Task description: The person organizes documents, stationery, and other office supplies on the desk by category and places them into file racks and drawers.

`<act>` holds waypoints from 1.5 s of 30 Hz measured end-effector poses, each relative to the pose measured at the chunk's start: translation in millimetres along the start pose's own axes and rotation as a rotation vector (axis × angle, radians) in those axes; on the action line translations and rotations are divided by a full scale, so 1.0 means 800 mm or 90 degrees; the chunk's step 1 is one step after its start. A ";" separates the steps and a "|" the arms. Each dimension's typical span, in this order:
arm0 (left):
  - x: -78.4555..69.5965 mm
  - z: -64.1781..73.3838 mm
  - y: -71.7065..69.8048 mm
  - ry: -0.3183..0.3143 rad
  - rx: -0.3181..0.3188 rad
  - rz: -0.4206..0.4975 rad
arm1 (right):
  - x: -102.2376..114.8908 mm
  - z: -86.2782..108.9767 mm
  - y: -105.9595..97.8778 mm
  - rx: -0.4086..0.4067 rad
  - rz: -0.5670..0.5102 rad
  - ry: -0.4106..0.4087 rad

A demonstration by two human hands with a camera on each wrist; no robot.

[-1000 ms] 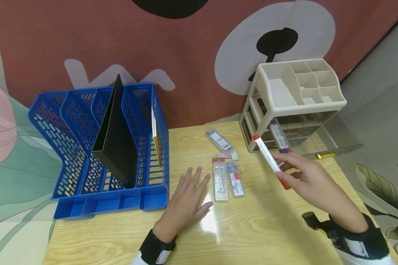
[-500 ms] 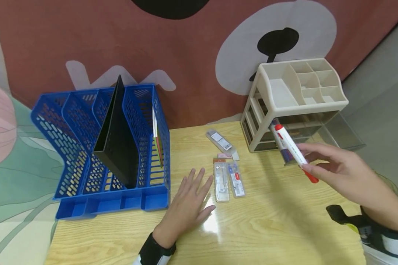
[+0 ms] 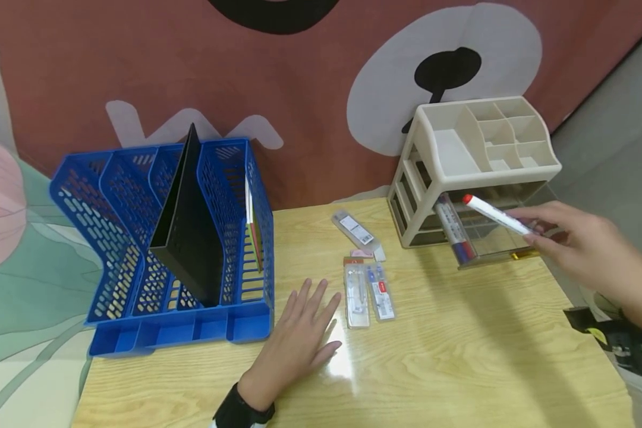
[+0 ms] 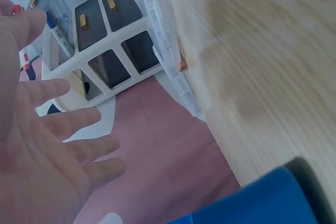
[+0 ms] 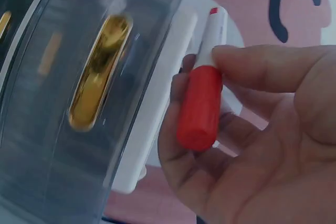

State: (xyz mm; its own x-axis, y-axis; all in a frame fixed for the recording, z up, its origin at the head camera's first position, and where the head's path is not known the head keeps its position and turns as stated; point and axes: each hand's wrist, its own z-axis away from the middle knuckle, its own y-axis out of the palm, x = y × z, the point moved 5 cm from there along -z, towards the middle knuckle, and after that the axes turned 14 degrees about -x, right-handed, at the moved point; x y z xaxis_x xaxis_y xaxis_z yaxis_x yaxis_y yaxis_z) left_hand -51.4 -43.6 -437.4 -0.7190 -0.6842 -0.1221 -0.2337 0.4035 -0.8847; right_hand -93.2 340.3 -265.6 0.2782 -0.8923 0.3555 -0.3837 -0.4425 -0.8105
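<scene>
My right hand (image 3: 578, 238) pinches a red-and-white marker (image 3: 494, 214) between thumb and fingers, above a pulled-out clear drawer (image 3: 492, 241) of a cream desk organizer (image 3: 438, 172). In the right wrist view the marker's red cap (image 5: 201, 108) points toward the camera, beside the drawer front with its gold handle (image 5: 100, 72). Inside the drawer, at its left side, lie other markers (image 3: 453, 229) with blue and red ends. My left hand (image 3: 294, 345) has its fingers spread over the table, left of the pen packs, holding nothing.
A blue file rack (image 3: 182, 324) with a black folder (image 3: 192, 238) stands on the left. Between rack and organizer lie a clear flat pack (image 3: 356, 294), a pack with blue-topped items (image 3: 381, 291), a grey pack (image 3: 355, 229) and a small pink item (image 3: 361, 253).
My right hand has carried the marker rightward and then up, over the open drawer. The marker now lies flatter. The left hand has barely moved.
</scene>
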 end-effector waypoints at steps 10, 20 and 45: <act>0.011 0.009 -0.002 -0.021 0.030 0.003 | -0.024 -0.021 0.016 0.067 0.135 -0.012; 0.016 0.013 0.002 -0.019 0.039 -0.014 | -0.037 -0.036 0.039 0.133 0.145 -0.013; 0.023 0.022 0.012 0.002 0.064 -0.030 | -0.046 -0.047 0.084 0.291 0.101 0.060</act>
State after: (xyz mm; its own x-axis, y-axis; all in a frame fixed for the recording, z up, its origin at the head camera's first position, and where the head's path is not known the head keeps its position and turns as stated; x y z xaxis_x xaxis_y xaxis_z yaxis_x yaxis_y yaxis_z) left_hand -55.5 -63.0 -456.3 -0.7106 -0.6992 -0.0783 -0.2003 0.3078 -0.9301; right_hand -162.8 340.1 -315.7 0.1590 -0.9592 0.2338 0.0161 -0.2343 -0.9720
